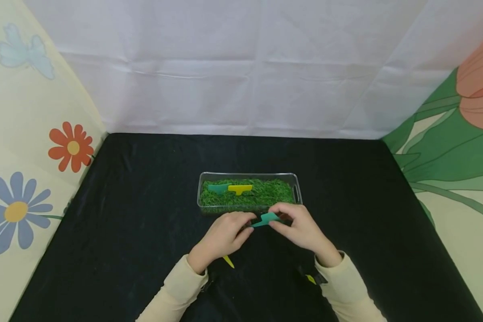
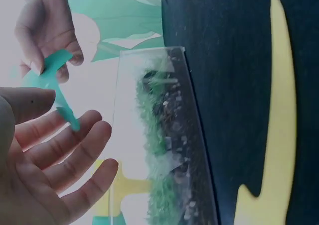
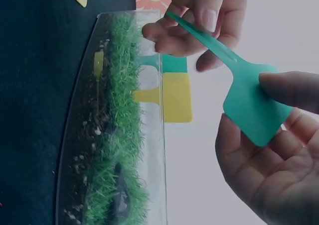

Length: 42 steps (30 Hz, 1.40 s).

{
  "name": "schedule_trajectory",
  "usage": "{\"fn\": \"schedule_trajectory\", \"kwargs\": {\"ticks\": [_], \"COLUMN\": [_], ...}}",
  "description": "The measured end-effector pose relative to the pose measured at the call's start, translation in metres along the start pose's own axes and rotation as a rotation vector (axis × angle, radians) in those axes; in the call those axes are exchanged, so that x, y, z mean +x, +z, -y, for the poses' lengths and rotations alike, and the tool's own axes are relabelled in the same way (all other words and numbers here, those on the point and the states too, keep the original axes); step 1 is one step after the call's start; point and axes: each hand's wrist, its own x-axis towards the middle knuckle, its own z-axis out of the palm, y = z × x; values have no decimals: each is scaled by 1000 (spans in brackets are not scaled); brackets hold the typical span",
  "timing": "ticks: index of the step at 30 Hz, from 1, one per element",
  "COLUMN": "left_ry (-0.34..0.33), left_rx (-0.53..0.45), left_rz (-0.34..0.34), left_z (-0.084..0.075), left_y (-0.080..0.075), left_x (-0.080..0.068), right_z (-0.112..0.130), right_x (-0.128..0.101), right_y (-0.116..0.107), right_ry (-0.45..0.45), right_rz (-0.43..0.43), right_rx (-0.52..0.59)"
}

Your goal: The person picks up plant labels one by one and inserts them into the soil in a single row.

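Note:
In the right wrist view, my right hand [image 3: 269, 175] pinches a teal plant label [image 3: 256, 105] by its wide head, the thumb on its face and the fingers behind. The label's thin stem points toward my left hand [image 1: 225, 232]. In the left wrist view, the fingers of that hand spread loosely around the stem, thumb apart from them; whether they touch it is unclear. Just beyond both hands stands a clear planter box [image 1: 249, 207] of grass. A yellow label [image 1: 240, 189] and a second teal label [image 1: 218, 188] stand upright in it, side by side.
A yellow label [image 2: 281, 110] lies on the black cloth [image 1: 145, 201] beneath my left wrist, partly hidden. Another yellow piece [image 1: 311, 279] shows by my right cuff. Dark soil [image 3: 79, 170] is visible through the box wall. A white cloth [image 1: 241, 89] hangs behind.

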Motion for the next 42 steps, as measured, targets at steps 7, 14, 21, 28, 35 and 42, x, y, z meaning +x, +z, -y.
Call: {"fn": "schedule_trajectory", "kwargs": {"ticks": [7, 14, 21, 28, 35, 42], "left_ry": [-18, -45, -111, -134, -170, -172], "left_rx": [1, 14, 7, -6, -56, -29], "left_rz": [-58, -93, -149, -195, -235, -322], "left_z": [2, 3, 10, 18, 24, 36], "left_y": [-12, -23, -33, -39, -48, -54], "left_x": [-8, -16, -28, -40, -48, -53], "right_z": [1, 1, 0, -3, -3, -2], "right_x": [2, 1, 0, 7, 21, 38], "right_y": [-11, -29, -46, -57, -64, -63], "right_ry": [-46, -80, -73, -126, -181, -225], "right_rz": [-65, -160, -197, -199, -147, -73], "right_rx": [-35, -81, -123, -233, -317, -346]}}
